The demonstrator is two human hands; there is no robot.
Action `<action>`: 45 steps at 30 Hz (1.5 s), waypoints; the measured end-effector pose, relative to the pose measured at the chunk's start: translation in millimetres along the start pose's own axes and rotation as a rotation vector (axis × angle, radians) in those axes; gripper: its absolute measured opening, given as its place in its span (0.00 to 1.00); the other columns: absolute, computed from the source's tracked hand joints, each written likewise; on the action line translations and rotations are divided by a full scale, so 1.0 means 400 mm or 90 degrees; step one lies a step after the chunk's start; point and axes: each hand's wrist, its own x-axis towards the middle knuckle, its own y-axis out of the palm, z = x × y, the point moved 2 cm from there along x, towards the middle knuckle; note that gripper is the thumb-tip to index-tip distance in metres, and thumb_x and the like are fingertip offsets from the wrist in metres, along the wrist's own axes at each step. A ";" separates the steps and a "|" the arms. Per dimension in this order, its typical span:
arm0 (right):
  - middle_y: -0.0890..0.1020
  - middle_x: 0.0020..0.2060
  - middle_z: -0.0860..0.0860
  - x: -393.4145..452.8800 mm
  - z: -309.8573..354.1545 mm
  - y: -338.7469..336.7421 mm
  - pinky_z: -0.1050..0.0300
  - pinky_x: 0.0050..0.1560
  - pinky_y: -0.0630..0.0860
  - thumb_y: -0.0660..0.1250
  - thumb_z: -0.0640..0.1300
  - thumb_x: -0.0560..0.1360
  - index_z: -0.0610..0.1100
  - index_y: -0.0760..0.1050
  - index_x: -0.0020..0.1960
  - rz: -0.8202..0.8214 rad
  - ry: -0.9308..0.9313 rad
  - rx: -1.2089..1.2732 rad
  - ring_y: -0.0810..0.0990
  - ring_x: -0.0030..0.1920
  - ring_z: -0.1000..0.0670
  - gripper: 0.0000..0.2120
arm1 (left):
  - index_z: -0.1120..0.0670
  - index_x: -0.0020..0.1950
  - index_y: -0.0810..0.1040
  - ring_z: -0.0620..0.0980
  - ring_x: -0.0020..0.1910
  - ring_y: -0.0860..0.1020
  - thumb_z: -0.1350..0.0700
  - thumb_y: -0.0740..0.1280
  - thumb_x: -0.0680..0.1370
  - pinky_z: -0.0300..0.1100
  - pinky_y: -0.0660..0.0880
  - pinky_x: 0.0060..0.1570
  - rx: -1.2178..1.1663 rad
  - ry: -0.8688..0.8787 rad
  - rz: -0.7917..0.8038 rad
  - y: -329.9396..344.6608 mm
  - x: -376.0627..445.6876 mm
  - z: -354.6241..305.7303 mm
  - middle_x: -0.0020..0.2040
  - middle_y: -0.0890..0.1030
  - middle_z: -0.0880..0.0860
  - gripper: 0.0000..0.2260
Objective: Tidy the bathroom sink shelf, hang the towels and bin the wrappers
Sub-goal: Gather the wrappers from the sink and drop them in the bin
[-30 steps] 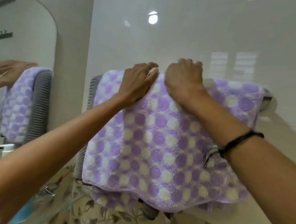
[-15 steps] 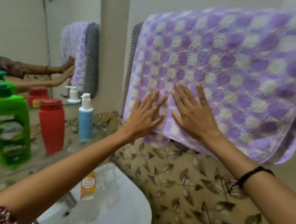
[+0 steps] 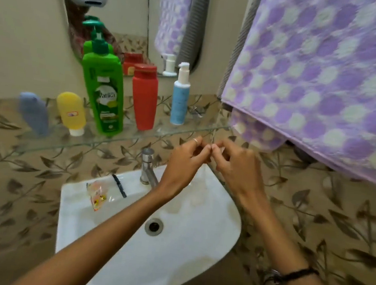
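A purple-and-white dotted towel [image 3: 317,74] hangs spread at the upper right over a grey towel [image 3: 239,38], only an edge of which shows. My left hand [image 3: 184,165] and my right hand [image 3: 237,170] meet over the white sink [image 3: 193,259], just below the right end of the glass shelf [image 3: 66,143]. Their fingertips are pinched together, perhaps on something thin and clear; I cannot tell. An orange printed wrapper [image 3: 98,194] and a clear wrapper with a black strip [image 3: 118,186] lie on the sink's left rim.
On the shelf stand a blue-grey tube [image 3: 34,112], a yellow tube [image 3: 72,111], a green pump bottle [image 3: 104,91], a red bottle [image 3: 144,96] and a blue pump bottle [image 3: 181,95]. A metal tap [image 3: 147,166] rises behind the basin. A mirror [image 3: 127,8] hangs above.
Both hands have left the purple towel and come down together over the sink. My view has dropped from the towel rail to the shelf and basin.
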 end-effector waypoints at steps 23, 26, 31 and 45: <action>0.80 0.58 0.44 0.029 -0.493 0.692 0.57 0.57 0.69 0.66 0.44 0.75 0.40 0.77 0.60 0.091 0.697 0.253 0.77 0.58 0.43 0.15 | 0.62 0.56 0.77 0.59 0.56 0.77 0.61 0.63 0.76 0.41 0.69 0.48 0.193 -0.511 0.074 0.224 0.208 0.692 0.55 0.81 0.61 0.10; 0.82 0.55 0.44 0.014 -0.504 0.703 0.49 0.61 0.73 0.65 0.43 0.76 0.40 0.80 0.56 0.112 0.699 0.232 0.79 0.56 0.43 0.12 | 0.62 0.46 0.79 0.61 0.47 0.80 0.65 0.60 0.75 0.48 0.78 0.47 0.120 -0.549 0.033 0.222 0.207 0.697 0.47 0.82 0.62 0.08; 0.84 0.44 0.48 -0.014 -0.493 0.678 0.52 0.53 0.79 0.68 0.39 0.74 0.43 0.82 0.46 0.088 0.687 0.275 0.82 0.47 0.45 0.04 | 0.59 0.42 0.77 0.57 0.39 0.80 0.63 0.60 0.76 0.52 0.80 0.46 0.059 -0.549 0.015 0.215 0.183 0.655 0.42 0.83 0.60 0.08; 0.81 0.38 0.58 -0.254 -0.203 0.350 0.64 0.46 0.77 0.69 0.38 0.73 0.45 0.83 0.48 0.006 0.505 0.350 0.79 0.40 0.61 0.07 | 0.52 0.37 0.74 0.44 0.29 0.79 0.57 0.70 0.74 0.33 0.75 0.30 -0.001 -0.462 -0.126 0.061 -0.190 0.297 0.35 0.79 0.51 0.08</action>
